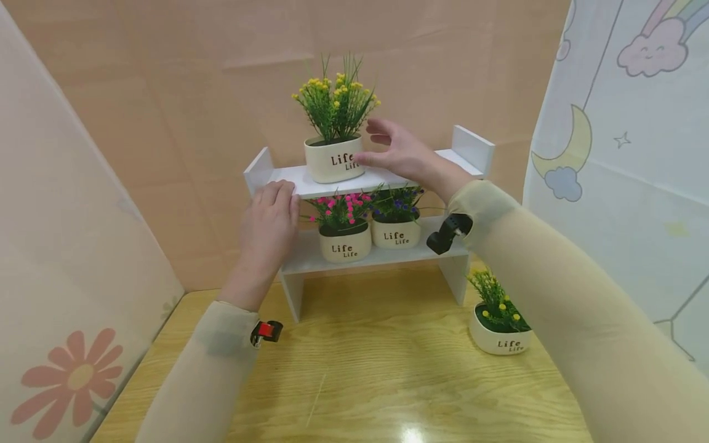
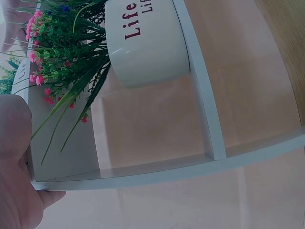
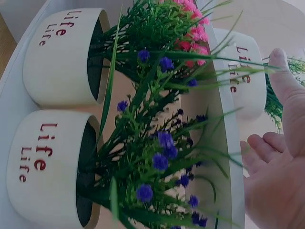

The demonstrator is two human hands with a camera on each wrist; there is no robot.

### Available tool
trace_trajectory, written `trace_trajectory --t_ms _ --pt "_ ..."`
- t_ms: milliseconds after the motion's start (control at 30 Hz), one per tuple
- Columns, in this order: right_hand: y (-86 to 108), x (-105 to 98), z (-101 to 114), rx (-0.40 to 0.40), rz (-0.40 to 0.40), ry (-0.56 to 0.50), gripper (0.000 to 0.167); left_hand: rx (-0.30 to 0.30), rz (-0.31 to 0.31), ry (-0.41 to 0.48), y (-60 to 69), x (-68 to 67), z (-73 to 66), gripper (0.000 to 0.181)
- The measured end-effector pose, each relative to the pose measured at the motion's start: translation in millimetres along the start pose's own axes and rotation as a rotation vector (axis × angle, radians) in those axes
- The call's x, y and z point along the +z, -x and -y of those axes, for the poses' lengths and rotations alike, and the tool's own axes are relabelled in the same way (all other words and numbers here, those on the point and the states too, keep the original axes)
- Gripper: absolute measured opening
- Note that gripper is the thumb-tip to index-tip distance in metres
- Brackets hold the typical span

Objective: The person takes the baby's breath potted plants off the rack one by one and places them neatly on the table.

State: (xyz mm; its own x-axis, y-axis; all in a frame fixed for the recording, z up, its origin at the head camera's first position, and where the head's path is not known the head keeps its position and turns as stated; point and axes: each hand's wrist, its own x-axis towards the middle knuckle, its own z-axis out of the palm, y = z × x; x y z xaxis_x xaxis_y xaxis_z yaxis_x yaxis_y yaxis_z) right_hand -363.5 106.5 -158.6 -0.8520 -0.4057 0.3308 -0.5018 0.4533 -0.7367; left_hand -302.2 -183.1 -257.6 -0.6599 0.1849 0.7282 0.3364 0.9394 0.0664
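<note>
A white two-tier shelf (image 1: 376,263) stands on the wooden table. My left hand (image 1: 269,215) holds the front left corner of its upper board, fingers over the top; in the left wrist view, the thumb (image 2: 14,126) lies near the board's edge. On the upper board sits a cream flowerpot with yellow flowers (image 1: 332,161), lettered "Life". Beside its right side is my right hand (image 1: 407,154), fingers spread and thumb extended close to the pot; whether they touch is unclear. Below stand a pot with pink flowers (image 1: 344,245) and one with blue-purple flowers (image 1: 396,234).
Another pot with yellow flowers (image 1: 501,335) stands on the table (image 1: 354,375) to the right of the shelf, partly behind my right sleeve. Upright end panels (image 1: 473,151) bound the upper board. Printed cloth (image 1: 626,154) hangs on the right, plain cloth behind.
</note>
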Motion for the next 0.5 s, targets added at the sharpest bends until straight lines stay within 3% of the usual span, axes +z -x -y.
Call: trace_trajectory --t_ms 500 --pt "-14.5 19 9 0.079 -0.038 -0.001 0.113 -0.003 0.001 0.006 -0.1 1.2 -1.0 0.043"
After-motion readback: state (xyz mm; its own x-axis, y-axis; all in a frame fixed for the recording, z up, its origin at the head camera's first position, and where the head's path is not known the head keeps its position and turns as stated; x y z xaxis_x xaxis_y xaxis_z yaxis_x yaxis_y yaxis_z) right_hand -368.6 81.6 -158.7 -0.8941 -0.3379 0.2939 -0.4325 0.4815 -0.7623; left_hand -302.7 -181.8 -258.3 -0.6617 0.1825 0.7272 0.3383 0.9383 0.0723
